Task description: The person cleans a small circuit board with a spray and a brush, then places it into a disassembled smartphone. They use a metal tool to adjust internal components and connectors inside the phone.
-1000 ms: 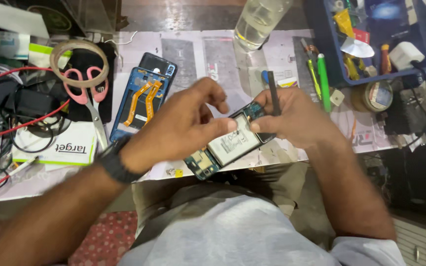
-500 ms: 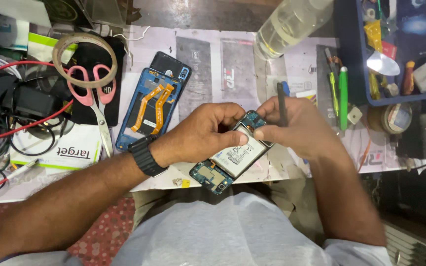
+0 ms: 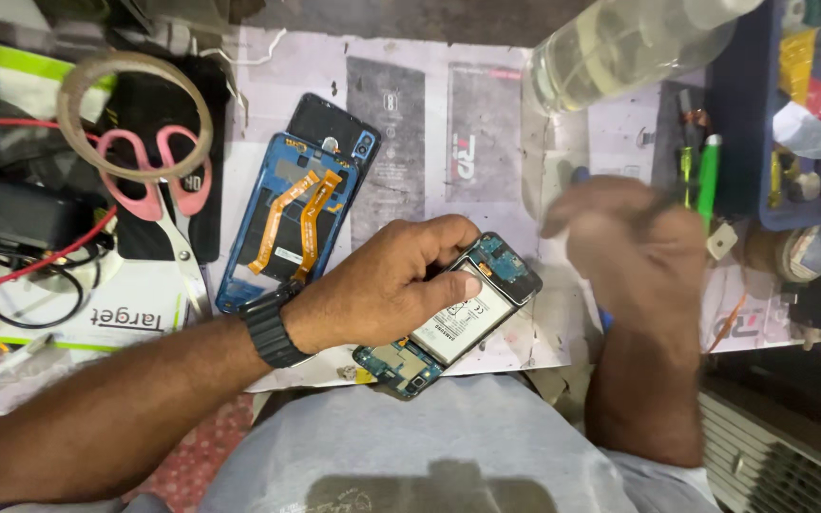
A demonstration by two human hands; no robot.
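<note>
My left hand grips an opened phone with its white battery and blue circuit boards exposed, held over the table's front edge. A black watch sits on that wrist. My right hand is blurred, apart from the phone and to its right, with curled fingers. Whether it holds a tool is not visible. A blue pen-like piece shows just under it.
A blue phone frame with orange flex cables lies left of the phone. Pink scissors, a tape roll and tangled cables are further left. A clear bottle, a green pen and a blue parts tray stand at the right.
My right hand has left the phone and swung right toward the tray. The dark tool it held upright is no longer visible. My left hand keeps the phone.
</note>
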